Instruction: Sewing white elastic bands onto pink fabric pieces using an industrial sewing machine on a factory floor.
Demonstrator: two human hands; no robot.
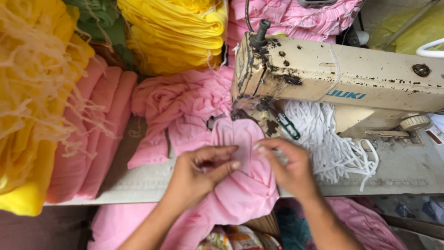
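Head view, single frame. Both hands at lower centre of the frame, over the front edge of the desk.

Left hand: fingers curled, thumb and forefinger pinched closed on a fold of the pink fabric piece. Right hand: fingers bent, fingertips pressed on the same piece from the right side; it grips the cloth edge, though the exact pinch is partly hidden by the knuckles.

Pink fabric piece: lies at centre frame, upper end just beneath the head of the sewing machine, lower end draped over the front edge of the desk and hanging down between the forearms.

Sewing machine: cream, scuffed with dark spots, fills the upper right of the frame. Under its arm, a tangle of white cord, just right of the right hand.

Behind the piece, centre left: a crumpled heap of pink cloth. Left of it, folded salmon-pink stacks. Far left: yellow fabric with frayed pale fringe. Top centre: a stack of folded yellow cloth. Top, right of that: more pink cloth behind the machine.
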